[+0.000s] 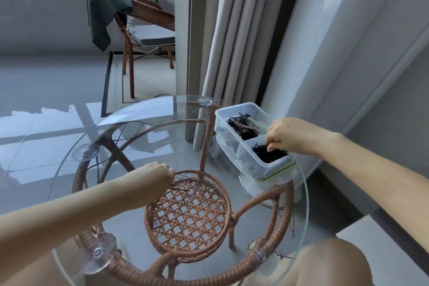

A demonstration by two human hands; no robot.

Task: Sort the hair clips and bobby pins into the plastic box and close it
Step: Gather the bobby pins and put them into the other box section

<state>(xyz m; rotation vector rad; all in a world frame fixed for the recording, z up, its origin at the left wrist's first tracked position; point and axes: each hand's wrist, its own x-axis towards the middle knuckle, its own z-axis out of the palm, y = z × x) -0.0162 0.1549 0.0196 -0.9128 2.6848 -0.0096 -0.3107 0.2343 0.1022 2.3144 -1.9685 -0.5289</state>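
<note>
A clear plastic box (pixel 234 141) with two compartments stands at the right edge of the round glass table (pixel 130 127), resting on its green-trimmed lid (pixel 282 173). The far compartment holds hair clips (pixel 243 125); the near one holds a heap of black bobby pins (pixel 270 153). My right hand (pixel 292 136) reaches into the near compartment, fingertips pinched down among the pins. My left hand (pixel 160 173) is curled at the table's middle, fingers closed on a few loose bobby pins (pixel 180 189) that lie on the glass.
The glass top sits on a wicker frame with a woven lower shelf (pixel 188 213). A grey curtain (pixel 234 37) hangs right behind the box. A wicker chair (pixel 148 30) with a green cloth stands farther back. My knee (pixel 332 264) shows at the lower right.
</note>
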